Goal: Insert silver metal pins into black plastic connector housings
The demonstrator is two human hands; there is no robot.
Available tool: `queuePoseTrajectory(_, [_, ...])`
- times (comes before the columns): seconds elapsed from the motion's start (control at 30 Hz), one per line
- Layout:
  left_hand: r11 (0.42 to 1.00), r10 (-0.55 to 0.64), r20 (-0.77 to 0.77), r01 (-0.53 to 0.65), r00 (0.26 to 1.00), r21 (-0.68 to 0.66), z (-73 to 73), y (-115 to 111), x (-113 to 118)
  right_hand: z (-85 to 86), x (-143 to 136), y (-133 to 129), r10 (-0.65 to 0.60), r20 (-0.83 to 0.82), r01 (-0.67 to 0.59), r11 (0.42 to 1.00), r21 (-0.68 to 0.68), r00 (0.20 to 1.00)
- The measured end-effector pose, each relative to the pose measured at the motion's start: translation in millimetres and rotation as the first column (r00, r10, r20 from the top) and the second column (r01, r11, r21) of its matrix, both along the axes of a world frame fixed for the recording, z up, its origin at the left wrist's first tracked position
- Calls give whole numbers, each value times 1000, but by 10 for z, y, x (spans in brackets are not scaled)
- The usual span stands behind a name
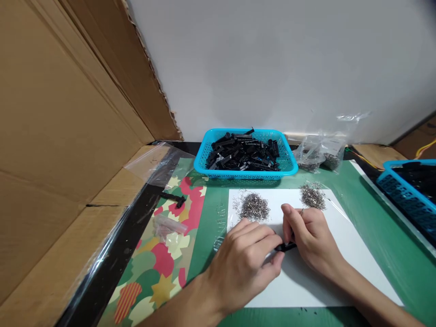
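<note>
Over the white sheet (327, 281), my left hand (250, 259) is closed on one end of a slim black plastic part (286, 247). My right hand (311, 238) has its fingers curled around the other end, thumb raised against the index finger. A tiny thin metal piece (301, 211) shows at the right index finger; its exact kind is too small to tell. Most of the black part is hidden by my fingers. Just beyond my hands lie a pile of small metal pins (255, 206) and a second pin pile (312, 196) to the right.
A blue basket (245, 174) full of black plastic parts stands at the back, with another blue basket (408, 188) at right. Clear bags of metal pieces (320, 154) lean near the wall. A black part (173, 198) and a small plastic bag (168, 227) lie on patterned paper at left.
</note>
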State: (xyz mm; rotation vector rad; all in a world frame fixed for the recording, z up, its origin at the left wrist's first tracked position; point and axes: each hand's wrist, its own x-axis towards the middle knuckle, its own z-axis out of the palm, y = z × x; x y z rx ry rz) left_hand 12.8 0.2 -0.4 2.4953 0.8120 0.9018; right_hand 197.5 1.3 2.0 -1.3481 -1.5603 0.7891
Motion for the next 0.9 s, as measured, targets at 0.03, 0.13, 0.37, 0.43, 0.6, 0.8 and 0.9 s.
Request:
queuePoseTrajectory(0.03, [1000, 0, -2, 0, 1000, 3, 3, 0, -1, -2, -6, -4, -3, 9, 3, 1000, 8, 1000])
queuePoseTrajectory(0.13, [1000, -4, -3, 4, 1000, 11, 14, 1, -7, -3, -29, -16, -12, 27, 11, 999, 45, 1000])
queuePoseTrajectory(0.37, [999, -13, -4, 13, 1000, -34, -3, -4, -22, -30, -80, -40, -9, 91, -8, 983, 183, 996])
queuePoseTrajectory(0.43, [998, -20, 15, 21, 1000, -53, -15, -6, -24, -62, -87, -54, -1, 99, -22, 974, 224, 995])
queuePoseTrajectory(0.6, [995, 0, 31, 3, 1000, -98, -16, -3, -33, -127, -41, -56, 27, 8, -28, 976, 215, 1000])
queuePoseTrajectory(0.8, [995, 102, 99, -100, 990, -32, -8, 19, -75, -19, 525, 180, -136, -260, 180, 971, 154, 956])
queuePoseTrajectory(0.9, [988, 152, 92, -148, 984, -55, 5, 28, -113, 32, 975, 276, -184, -184, 181, 983, -36, 965])
